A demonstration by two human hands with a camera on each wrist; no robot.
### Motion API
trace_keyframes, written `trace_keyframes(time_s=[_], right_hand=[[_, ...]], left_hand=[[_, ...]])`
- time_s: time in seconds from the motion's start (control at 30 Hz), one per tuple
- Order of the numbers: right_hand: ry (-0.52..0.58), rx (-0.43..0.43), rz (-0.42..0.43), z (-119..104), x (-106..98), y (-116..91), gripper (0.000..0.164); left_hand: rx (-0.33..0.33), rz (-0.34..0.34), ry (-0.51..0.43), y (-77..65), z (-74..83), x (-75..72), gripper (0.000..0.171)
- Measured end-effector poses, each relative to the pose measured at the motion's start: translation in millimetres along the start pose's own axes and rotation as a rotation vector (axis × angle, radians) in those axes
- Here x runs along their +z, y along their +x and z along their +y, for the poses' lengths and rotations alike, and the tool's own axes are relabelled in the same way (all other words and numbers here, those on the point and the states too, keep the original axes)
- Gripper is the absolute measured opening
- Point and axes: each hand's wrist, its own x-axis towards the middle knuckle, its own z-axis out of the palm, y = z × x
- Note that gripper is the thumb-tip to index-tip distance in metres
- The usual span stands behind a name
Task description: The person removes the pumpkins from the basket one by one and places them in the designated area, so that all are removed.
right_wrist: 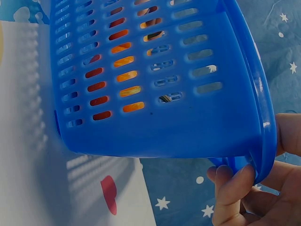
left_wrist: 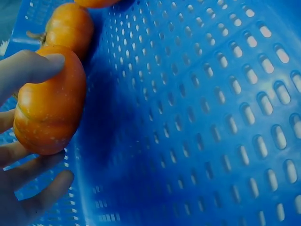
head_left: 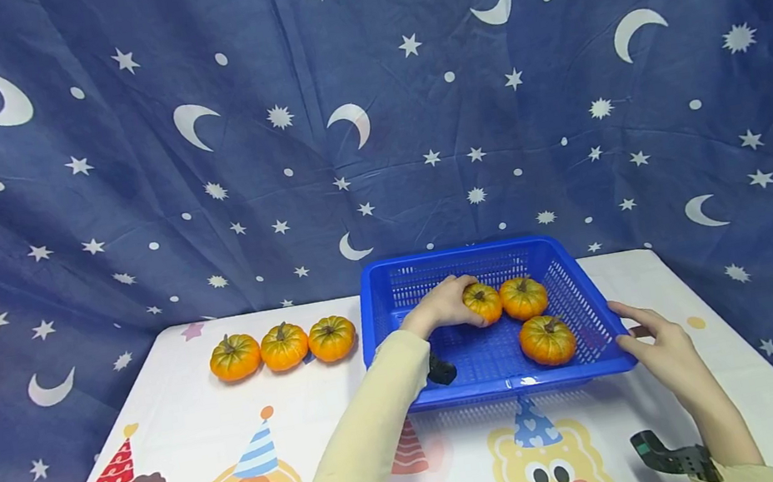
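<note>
In the head view, my left hand (head_left: pixel 446 304) reaches into a blue plastic basket (head_left: pixel 486 387) and holds a small orange pumpkin (head_left: pixel 485 304) near the back. The left wrist view has the thumb on this pumpkin (left_wrist: pixel 52 106), the other fingers around its far side. Two more pumpkins are inside: one (head_left: pixel 524 298) directly to its right, another (head_left: pixel 548 340) nearer the front. My right hand (head_left: pixel 664 344) grips the basket's right rim; in the right wrist view its fingers (right_wrist: pixel 230 190) curl around the rim's corner. Orange shows through the slots of the basket's wall (right_wrist: pixel 188 132).
Left of the basket, three pumpkins stand in a row: one at the left (head_left: pixel 235 358), one in the middle (head_left: pixel 284 346), one close to the basket (head_left: pixel 332 339). A cartoon-printed white cloth (head_left: pixel 331 418) covers the table. Behind hangs a blue star-and-moon curtain (head_left: pixel 258 194).
</note>
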Motion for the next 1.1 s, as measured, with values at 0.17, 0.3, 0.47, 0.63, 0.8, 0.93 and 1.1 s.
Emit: trace_keyframes(time_s=[0.17,0.3,0.47,0.63,0.8,0.93,1.1], right_hand=[[-0.004,0.008,-0.002,-1,0,0,0.052],[-0.005,0.016,-0.009,-1,0,-1,0.053],[-0.003,0.022,-0.015,-1,0,-1,0.052],[-0.006,0.017,-0.011,-1,0,-1,0.052],[-0.008,0.019,-0.009,-1,0,0,0.052],[-0.009,0.019,-0.006,0,1,0,0.052],[-0.009,0.022,-0.008,-1,1,0,0.053]], left_hand=[[-0.017,0.025,0.049,-3.3,9.9,-5.5,0.079],[-0.04,0.056,0.048,-7.1,16.9,-9.2,0.079],[-0.067,0.093,0.051,-11.7,23.4,-12.6,0.078],[-0.09,0.143,0.061,-16.8,29.5,-18.8,0.078],[-0.102,0.171,0.06,-23.3,35.0,-28.9,0.079],[-0.103,0.18,0.06,-29.8,38.4,-37.3,0.08],[-0.102,0.198,0.068,-39.5,41.9,-47.4,0.081]])
